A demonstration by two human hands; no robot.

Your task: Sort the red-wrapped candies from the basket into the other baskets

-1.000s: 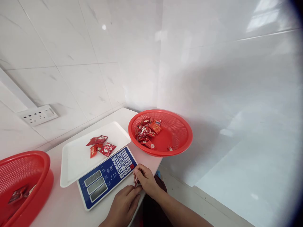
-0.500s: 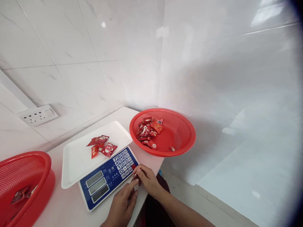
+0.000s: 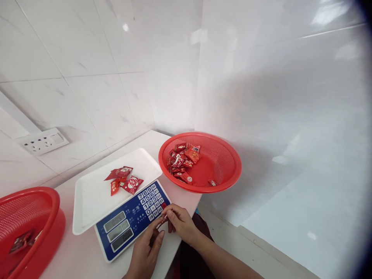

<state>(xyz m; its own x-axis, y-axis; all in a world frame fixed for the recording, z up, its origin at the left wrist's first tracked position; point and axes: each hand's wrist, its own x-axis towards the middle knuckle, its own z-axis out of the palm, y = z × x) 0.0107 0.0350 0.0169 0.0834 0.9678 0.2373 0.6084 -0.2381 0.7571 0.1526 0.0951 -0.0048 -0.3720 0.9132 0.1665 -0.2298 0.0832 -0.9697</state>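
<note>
Both my hands meet at the front right corner of a blue electronic scale (image 3: pixel 132 221). My right hand (image 3: pixel 179 221) pinches one end of a small red wrapped candy (image 3: pixel 162 221), and my left hand (image 3: pixel 147 250) has its fingertips on the other end. The scale's white weighing tray (image 3: pixel 93 195) carries several red candy packets (image 3: pixel 123 180). To the right, a red mesh basket (image 3: pixel 223 164) holds a pile of red candies (image 3: pixel 181 162).
A second red basket (image 3: pixel 27 217) with a few candies sits at the far left. A white wall socket (image 3: pixel 42 141) is mounted on the tiled wall behind. The white counter (image 3: pixel 87 255) ends just right of my hands, with tiled floor below.
The candy has been lifted slightly and stretched between both hands. My left hand has turned so its fingertips pinch the wrapper's end. The view has drifted a little.
</note>
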